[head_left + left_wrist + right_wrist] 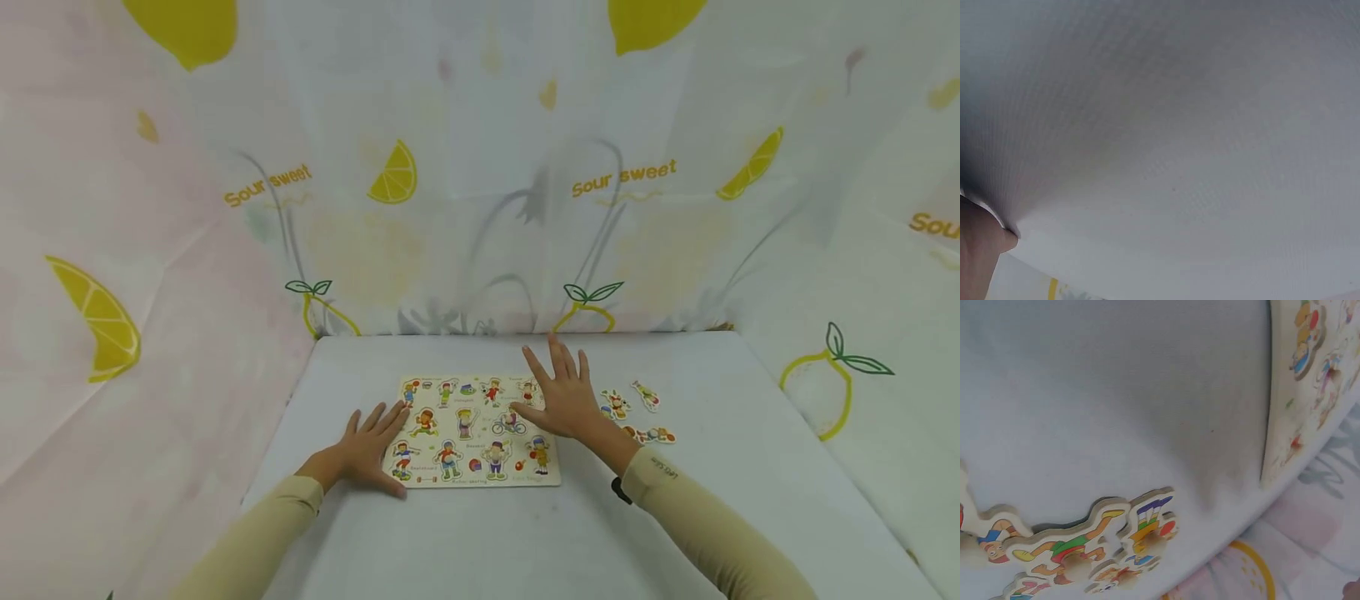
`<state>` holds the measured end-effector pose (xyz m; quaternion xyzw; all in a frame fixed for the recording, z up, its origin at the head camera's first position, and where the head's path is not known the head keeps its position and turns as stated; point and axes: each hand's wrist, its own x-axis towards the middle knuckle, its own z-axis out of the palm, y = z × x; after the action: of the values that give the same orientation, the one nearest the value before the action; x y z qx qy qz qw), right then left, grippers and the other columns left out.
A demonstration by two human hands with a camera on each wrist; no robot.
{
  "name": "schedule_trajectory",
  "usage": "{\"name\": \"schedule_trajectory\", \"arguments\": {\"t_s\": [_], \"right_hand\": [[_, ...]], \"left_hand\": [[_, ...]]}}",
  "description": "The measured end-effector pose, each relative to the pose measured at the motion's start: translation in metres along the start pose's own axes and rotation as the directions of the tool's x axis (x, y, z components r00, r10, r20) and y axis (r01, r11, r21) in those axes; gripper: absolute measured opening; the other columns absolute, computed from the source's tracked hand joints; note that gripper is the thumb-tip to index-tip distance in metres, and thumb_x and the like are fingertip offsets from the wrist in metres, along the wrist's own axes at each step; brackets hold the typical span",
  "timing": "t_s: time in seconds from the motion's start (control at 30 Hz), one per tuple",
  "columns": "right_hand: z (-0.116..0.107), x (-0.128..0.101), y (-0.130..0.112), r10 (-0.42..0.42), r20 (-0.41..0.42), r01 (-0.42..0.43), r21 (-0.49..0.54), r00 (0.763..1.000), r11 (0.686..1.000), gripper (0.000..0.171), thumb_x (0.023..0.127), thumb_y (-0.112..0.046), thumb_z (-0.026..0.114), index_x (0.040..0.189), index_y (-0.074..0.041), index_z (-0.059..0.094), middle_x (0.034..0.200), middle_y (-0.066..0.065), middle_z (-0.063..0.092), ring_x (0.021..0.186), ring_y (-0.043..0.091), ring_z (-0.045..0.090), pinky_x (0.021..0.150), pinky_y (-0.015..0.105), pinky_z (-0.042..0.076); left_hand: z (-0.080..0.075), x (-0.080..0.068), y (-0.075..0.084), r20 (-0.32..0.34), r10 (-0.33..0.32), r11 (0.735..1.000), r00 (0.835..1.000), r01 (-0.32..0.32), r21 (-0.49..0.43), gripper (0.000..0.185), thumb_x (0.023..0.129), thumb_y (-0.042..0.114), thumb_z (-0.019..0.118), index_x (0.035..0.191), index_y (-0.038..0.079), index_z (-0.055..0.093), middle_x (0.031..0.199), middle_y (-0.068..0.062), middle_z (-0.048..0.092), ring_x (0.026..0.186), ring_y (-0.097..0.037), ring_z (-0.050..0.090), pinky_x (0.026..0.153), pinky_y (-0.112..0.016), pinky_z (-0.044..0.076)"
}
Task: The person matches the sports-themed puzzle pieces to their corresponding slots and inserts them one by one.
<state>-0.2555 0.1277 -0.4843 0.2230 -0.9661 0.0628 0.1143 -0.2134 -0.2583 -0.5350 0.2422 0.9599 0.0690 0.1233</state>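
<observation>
board lies flat in the middle of the bench, a thin, stiff, light puzzle that probably slides easily on the cloth. left hand rests flat and open on its left edge; right hand hovers spread open over its right side. loose pieces lie just beside; best held by their small pegs.

Puzzle board corner hidden under right hand, figures too small to read (labels too), loose pieces cut off by frame edge

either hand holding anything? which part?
Nothing held. Left hand lies flat on the wooden puzzle board left edge; right hand open over its right side.
</observation>
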Motion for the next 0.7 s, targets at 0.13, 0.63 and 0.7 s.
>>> {"name": "schedule_trajectory", "arguments": {"t_s": [0.13,0.63,0.7], "right_hand": [[0.000,-0.002,0.009,0.002,-0.016,-0.003,-0.008,1.000,1.000,0.097,0.086,-0.070,0.056,0.160,-0.026,0.013,0.165,0.022,-0.004,0.150,0.042,0.014,0.116,0.069,0.010],[0.004,-0.008,0.029,0.062,0.014,-0.062,-0.033,0.998,0.998,0.097,0.086,-0.072,0.054,0.160,-0.025,0.012,0.165,0.021,-0.007,0.150,0.043,0.016,0.116,0.069,0.011],[0.007,-0.013,0.030,0.062,0.014,-0.061,-0.042,0.998,0.997,0.097,0.085,-0.073,0.054,0.160,-0.024,0.015,0.165,0.023,-0.002,0.149,0.043,0.019,0.115,0.070,0.013]], "left_hand": [[0.003,0.001,-0.004,-0.001,-0.007,1.000,1.000,0.007,0.023,0.138,0.060,0.087,0.066,0.159,0.010,0.011,0.167,-0.015,0.004,0.151,-0.046,0.006,0.112,-0.075,0.006],[0.002,0.002,-0.004,0.023,-0.035,0.999,0.999,0.035,0.018,0.131,0.066,0.086,0.062,0.160,0.011,0.009,0.167,-0.016,0.000,0.152,-0.045,0.001,0.112,-0.074,0.001],[0.005,0.000,-0.001,0.044,-0.041,0.999,0.998,0.040,0.017,0.131,0.067,0.087,0.061,0.160,0.010,0.008,0.167,-0.016,-0.001,0.152,-0.046,0.000,0.112,-0.074,0.001]]}}
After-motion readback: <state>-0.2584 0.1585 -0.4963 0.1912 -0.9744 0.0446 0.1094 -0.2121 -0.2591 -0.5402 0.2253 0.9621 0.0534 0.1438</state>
